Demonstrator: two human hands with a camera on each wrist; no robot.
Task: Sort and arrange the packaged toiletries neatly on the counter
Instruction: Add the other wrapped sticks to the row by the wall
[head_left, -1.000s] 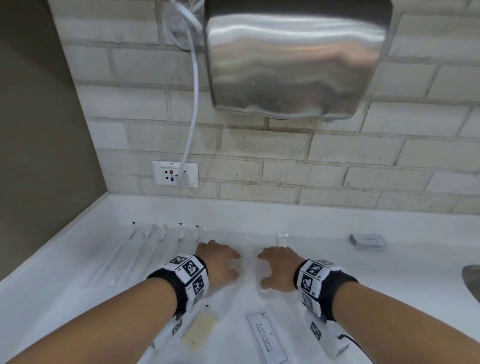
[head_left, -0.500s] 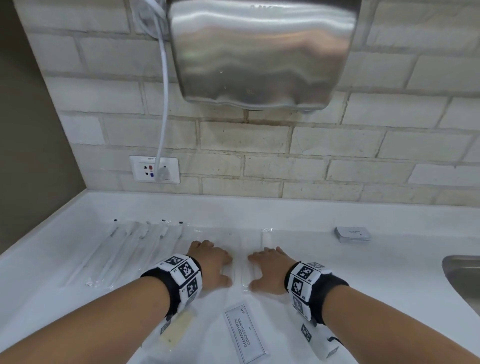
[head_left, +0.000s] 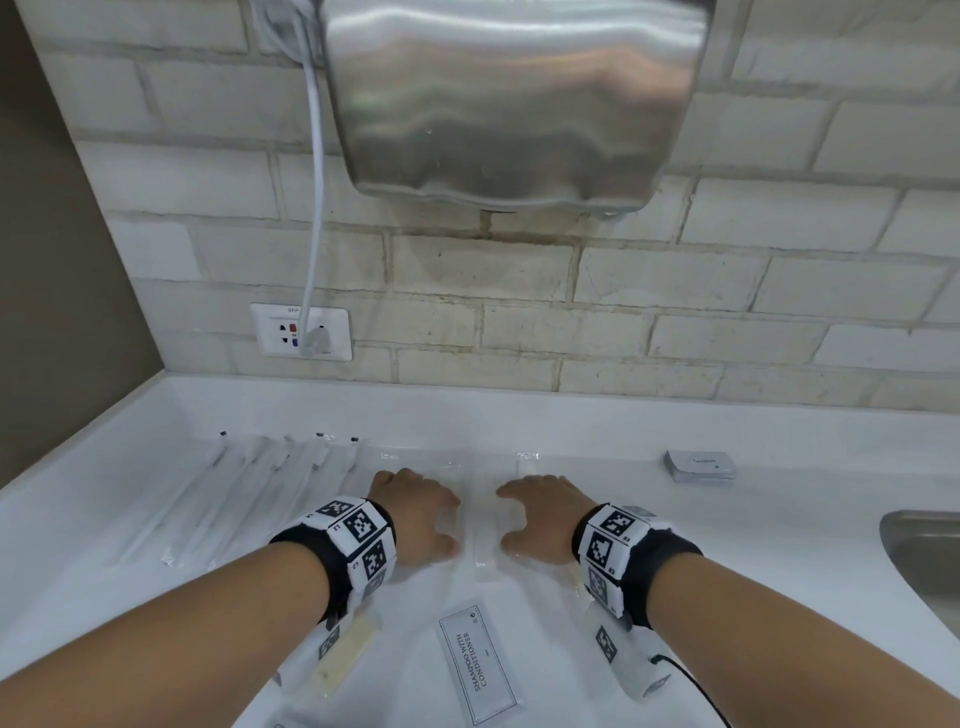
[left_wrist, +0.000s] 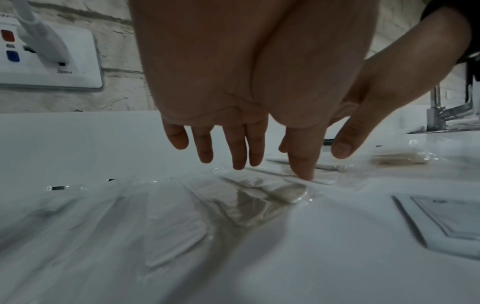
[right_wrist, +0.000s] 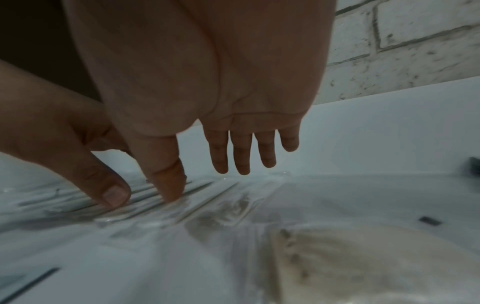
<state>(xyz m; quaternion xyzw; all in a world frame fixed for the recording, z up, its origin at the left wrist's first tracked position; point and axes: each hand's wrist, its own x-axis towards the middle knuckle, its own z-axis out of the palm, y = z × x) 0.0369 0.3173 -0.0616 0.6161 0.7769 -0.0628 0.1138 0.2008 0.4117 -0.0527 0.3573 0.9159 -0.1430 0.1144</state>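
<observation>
Below the hand dryer (head_left: 498, 98), clear packets (head_left: 480, 512) are being aligned between the left hand (head_left: 415, 514) and right hand (head_left: 545, 519), fingers straight, nothing gripped. Nearer, the shampoo sachet (head_left: 478, 662) is judged unsorted.

Pale brick wall (head_left: 675, 291) behind a white counter (head_left: 779, 545). Steel hand dryer (head_left: 514, 98) mounted high on that wall, white socket plate (head_left: 301, 332) below the dryer's left. Brown side wall (head_left: 57, 260) left of the dryer, steel sink (head_left: 930, 561) far below its right.

white counter (head_left: 779, 545), steel dryer (head_left: 509, 98), black-and-white checked wristbands (head_left: 358, 540)
</observation>
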